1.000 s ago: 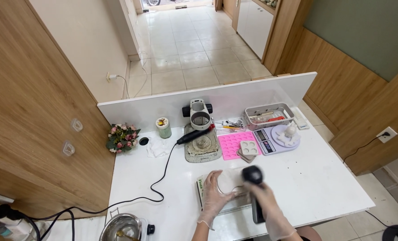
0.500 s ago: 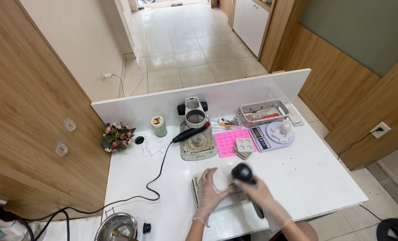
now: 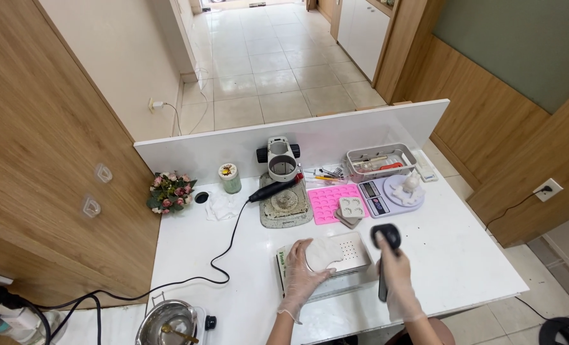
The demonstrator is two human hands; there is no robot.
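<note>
While I look down from the head camera, my left hand point(image 3: 302, 276), gloved, lies flat with fingers spread on a white pad point(image 3: 323, 253) that rests on top of a white perforated box point(image 3: 355, 254) near the front edge of the white table point(image 3: 470, 255). That hand presses rather than grips; nothing is enclosed in it. My right hand point(image 3: 396, 275), also gloved, is closed around a black handled tool point(image 3: 386, 241) with a round dark head, held upright just to the right of the box. The two hands are apart, with the box's right end between them.

Behind the box, and not touching it, I note a pink silicone mould tray point(image 3: 326, 201) with small grey moulds point(image 3: 350, 209) lying on its right edge. Left of the tray stands a small microscope point(image 3: 280, 160) on a speckled base point(image 3: 286, 206), and a black rotary handpiece point(image 3: 273, 189) lies across that base. Its black cable point(image 3: 224, 255) runs forward and left across the table, passing well left of my left hand, then drops off the front corner.

A digital scale point(image 3: 393, 191) carrying a small white figure sits right of the tray. A grey bin point(image 3: 380, 161) of tools stands behind it, against the white back panel point(image 3: 233, 148). At the left are a small jar point(image 3: 229, 177), a crumpled tissue point(image 3: 224, 206) and a flower posy point(image 3: 169, 190). A steel bowl point(image 3: 167, 322) sits at the front left corner.
</note>
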